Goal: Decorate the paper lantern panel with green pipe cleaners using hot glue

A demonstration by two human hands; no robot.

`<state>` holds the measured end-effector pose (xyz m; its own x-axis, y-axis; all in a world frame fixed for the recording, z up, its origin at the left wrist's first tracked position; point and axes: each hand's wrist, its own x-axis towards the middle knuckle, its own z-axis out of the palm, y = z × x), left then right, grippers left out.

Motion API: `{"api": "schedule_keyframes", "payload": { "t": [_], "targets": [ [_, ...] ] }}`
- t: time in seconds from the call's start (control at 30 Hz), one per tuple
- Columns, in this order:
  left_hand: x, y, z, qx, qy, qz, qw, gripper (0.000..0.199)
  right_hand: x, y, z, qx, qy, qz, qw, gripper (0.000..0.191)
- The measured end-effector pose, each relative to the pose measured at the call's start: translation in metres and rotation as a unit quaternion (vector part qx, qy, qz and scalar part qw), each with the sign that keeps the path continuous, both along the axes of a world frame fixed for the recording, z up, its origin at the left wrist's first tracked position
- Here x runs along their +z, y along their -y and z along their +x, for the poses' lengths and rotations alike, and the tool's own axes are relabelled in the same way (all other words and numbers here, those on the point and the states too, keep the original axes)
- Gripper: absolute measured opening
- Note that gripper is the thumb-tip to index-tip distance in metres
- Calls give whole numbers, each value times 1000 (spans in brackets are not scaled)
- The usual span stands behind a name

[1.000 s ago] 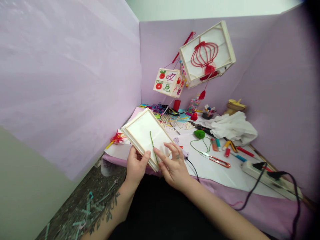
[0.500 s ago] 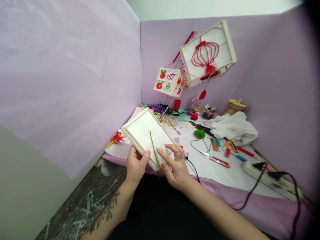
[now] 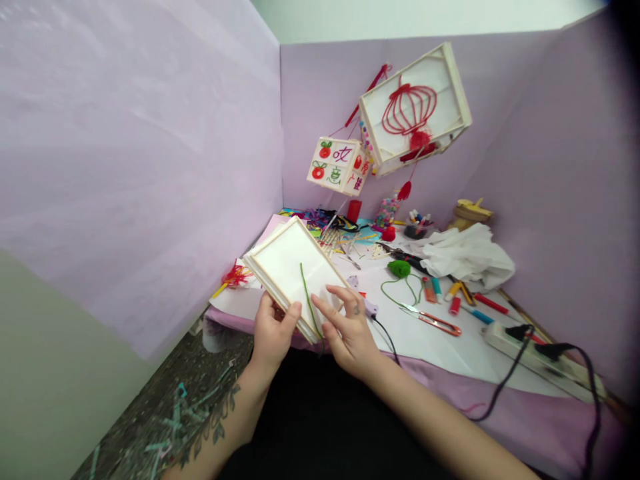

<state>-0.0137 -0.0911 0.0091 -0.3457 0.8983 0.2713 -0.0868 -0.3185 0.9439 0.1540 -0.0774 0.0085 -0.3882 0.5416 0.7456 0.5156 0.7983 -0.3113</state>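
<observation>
My left hand (image 3: 274, 330) grips the lower left edge of a white paper panel with a wooden stick frame (image 3: 287, 257), thumb on top and fingers underneath. The panel is tilted toward me. A length of green yarn (image 3: 306, 287) lies across its paper face, and its end droops over the near edge. Over the panel's right side, my right hand (image 3: 350, 333) is spread, index fingertip beside the yarn and thumb lower down. Whether those fingertips press on the yarn, I cannot tell.
A ball of green yarn (image 3: 399, 269) and orange-handled thread snips (image 3: 433, 320) lie on the table to the right. Nearby are markers, a power strip (image 3: 540, 360) and crumpled white paper (image 3: 465, 253). Decorated lanterns (image 3: 415, 110) hang above the back. A purple glue gun (image 3: 370, 308) sits partly behind my right hand.
My right index finger has shifted very slightly left toward the green yarn. The panel and my left hand stay almost where they were.
</observation>
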Motion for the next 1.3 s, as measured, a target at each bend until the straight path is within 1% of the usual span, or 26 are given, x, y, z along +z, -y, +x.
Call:
{"api": "schedule_keyframes", "payload": {
  "t": [0.17,0.4,0.6,0.67,0.73,0.83,0.93,1.17,1.3],
  "targets": [
    [0,0,0,-8,-1,-11,1000,44,0,-1,-3,10,16,-4,1000,43],
    [2,1,1,-5,-1,-7,1000,44,5,1,2,-4,-32,18,999,42],
    [1,1,2,-16,6,0,1000,44,10,-5,-5,-25,6,18,1000,41],
    [0,1,2,-17,7,-2,1000,44,11,-7,-7,-21,15,16,1000,41],
    [1,1,1,-15,6,-4,1000,44,13,-6,-6,-11,4,20,1000,41],
    [2,2,0,-8,0,-10,1000,44,14,-3,0,-10,-46,28,998,40],
    [4,2,1,-2,-3,-12,1000,43,11,0,5,-15,-65,26,997,38],
    [3,2,1,-5,-6,-11,1000,43,1,1,4,5,1,26,1000,41],
    [2,0,0,1,-9,-9,1000,42,2,2,7,7,-20,39,999,44]
  ]
}}
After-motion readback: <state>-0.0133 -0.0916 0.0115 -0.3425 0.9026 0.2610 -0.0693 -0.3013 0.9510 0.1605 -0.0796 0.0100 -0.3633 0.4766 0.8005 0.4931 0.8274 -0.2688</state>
